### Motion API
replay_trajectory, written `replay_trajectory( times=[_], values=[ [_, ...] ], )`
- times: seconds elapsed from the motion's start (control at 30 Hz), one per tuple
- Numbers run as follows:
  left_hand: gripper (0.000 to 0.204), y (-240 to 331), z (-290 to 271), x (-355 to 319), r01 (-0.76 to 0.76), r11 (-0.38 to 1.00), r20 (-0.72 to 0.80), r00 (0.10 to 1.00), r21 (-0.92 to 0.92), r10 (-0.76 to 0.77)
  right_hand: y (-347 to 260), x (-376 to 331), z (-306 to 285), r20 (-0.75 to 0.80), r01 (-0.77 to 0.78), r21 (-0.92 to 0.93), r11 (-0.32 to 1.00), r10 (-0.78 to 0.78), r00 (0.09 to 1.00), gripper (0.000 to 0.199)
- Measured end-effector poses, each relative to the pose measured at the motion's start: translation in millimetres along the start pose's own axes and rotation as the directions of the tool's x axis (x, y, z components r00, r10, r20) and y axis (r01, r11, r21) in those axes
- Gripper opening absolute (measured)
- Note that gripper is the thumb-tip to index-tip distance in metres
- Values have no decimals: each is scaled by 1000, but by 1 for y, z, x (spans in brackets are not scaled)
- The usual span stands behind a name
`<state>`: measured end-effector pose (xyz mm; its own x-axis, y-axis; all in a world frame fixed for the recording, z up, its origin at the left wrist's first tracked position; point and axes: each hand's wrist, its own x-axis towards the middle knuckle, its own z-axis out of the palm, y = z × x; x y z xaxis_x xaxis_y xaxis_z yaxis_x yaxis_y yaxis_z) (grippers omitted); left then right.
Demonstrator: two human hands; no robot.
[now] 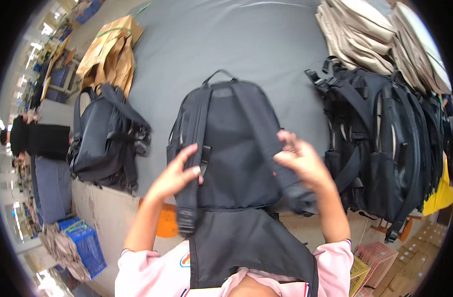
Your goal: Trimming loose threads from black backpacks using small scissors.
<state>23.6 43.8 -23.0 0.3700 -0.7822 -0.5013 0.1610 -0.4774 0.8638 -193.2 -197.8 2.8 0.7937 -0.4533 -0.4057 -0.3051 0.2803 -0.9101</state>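
Note:
A black backpack (pixel 236 148) lies on the grey table in front of me, its back panel and shoulder straps facing up and its top loop pointing away. My left hand (pixel 176 175) is at the left shoulder strap (pixel 198 133). Its thumb rests over the webbing, and a fingertip shows past the strap's other edge. Over the right shoulder strap (pixel 258 119) is my right hand (pixel 303 161), slightly blurred, with thumb and fingers apart. The lower end of that strap is smeared by motion.
Another black backpack (pixel 101 138) stands at the left table edge, before crumpled brown paper (pixel 110 52). Several black backpacks (pixel 385 133) crowd the right side, with beige bags (pixel 355 34) behind. Blue (pixel 90 247) and pink (pixel 377 265) crates sit below. A person (pixel 40 138) is far left.

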Motion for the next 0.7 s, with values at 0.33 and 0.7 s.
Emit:
replay_trajectory(
  times=[0.33, 0.7],
  values=[
    [78, -39, -65, 76, 105, 941, -560, 822, 321, 100, 19, 13, -19, -259, 28, -699, 715, -290, 921, 72],
    [35, 70, -28, 25, -715, 686, -560, 626, -134, 543, -15, -9, 18, -361, 399, -515, 759, -614, 702, 79]
  ],
)
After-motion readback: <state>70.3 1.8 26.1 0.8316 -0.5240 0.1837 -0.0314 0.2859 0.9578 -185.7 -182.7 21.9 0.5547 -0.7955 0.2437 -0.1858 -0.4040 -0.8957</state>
